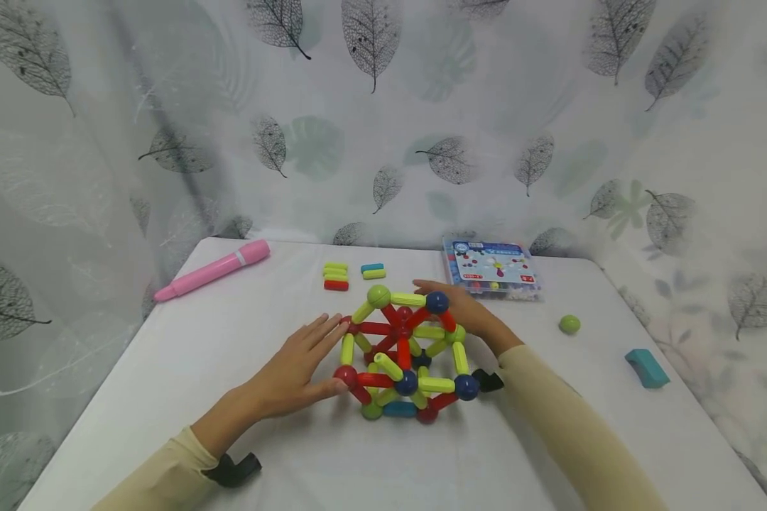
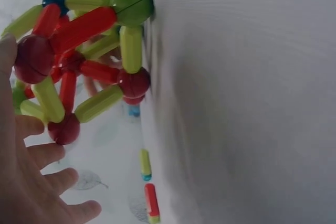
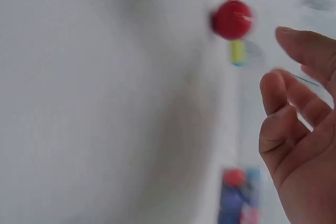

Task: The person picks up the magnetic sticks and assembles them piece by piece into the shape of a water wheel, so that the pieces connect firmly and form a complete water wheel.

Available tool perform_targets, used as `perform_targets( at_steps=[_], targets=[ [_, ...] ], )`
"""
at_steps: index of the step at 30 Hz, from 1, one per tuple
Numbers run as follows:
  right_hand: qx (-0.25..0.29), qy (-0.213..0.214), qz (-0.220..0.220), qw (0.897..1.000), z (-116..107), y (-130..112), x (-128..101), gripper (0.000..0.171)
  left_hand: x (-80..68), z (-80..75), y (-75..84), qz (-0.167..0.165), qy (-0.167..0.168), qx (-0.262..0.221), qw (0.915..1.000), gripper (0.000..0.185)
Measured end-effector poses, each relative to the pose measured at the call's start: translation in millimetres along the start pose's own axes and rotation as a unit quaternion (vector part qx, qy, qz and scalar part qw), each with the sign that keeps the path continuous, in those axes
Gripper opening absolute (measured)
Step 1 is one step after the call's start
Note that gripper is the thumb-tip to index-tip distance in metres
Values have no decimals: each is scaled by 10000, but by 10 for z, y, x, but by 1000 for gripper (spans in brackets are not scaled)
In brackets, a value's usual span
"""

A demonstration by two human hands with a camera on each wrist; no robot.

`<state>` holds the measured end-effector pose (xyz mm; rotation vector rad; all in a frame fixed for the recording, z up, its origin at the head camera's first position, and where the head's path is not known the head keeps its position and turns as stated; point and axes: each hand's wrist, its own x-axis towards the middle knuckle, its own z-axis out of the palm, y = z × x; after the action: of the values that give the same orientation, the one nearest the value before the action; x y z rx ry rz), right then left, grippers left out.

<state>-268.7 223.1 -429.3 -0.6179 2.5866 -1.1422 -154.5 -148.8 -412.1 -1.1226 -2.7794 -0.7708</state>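
Observation:
A ball-and-stick magnetic model [image 1: 401, 330] of red, lime and dark blue parts stands in the middle of the table. My left hand [image 1: 287, 376] lies at its left side, fingers extended. Thumb and fingertips are at two red balls there, and in the left wrist view the fingers [image 2: 60, 179] spread below a red ball [image 2: 64, 129]. Behind the model's right side reaches my right hand [image 1: 457, 309], partly hidden by it. The right wrist view shows that hand's fingers loosely bent with nothing between them; a red ball [image 3: 232, 19] appears beyond.
Several loose lime, red and teal sticks [image 1: 336, 277] lie behind the model. A boxed set [image 1: 495, 266] sits at the back right, a pink marker-shaped object [image 1: 211, 275] at the back left. On the right are a green ball [image 1: 569, 324] and a teal block [image 1: 648, 368].

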Motion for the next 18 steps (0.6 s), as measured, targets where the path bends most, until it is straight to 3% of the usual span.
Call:
perform_targets(
  at_steps=[2,4,8,10,13,18],
  targets=[
    [123,299,111,9994,-110,-27,-236,66,-12,27,-31,-76,-21,-233,9997,92],
    [253,561,93,9981,-195,-60,-525,71,-31,54,-100,-54,209,-578,9981,82],
    [322,445,-144,9984,-179,-161,-1064,88,100,81,-322,-447,665,-1397,9869,59],
    [189,311,-165,9992,-114,-224,-1251,96,305,106,-425,-772,646,-1570,9825,52],
    [-57,215,-149,9996,-25,-287,-1400,102,703,193,-537,-1162,164,-1501,9817,51],
    [-110,179,-175,9996,88,-335,-1443,102,1277,370,-607,-762,-341,-1123,9902,54]
  ],
)
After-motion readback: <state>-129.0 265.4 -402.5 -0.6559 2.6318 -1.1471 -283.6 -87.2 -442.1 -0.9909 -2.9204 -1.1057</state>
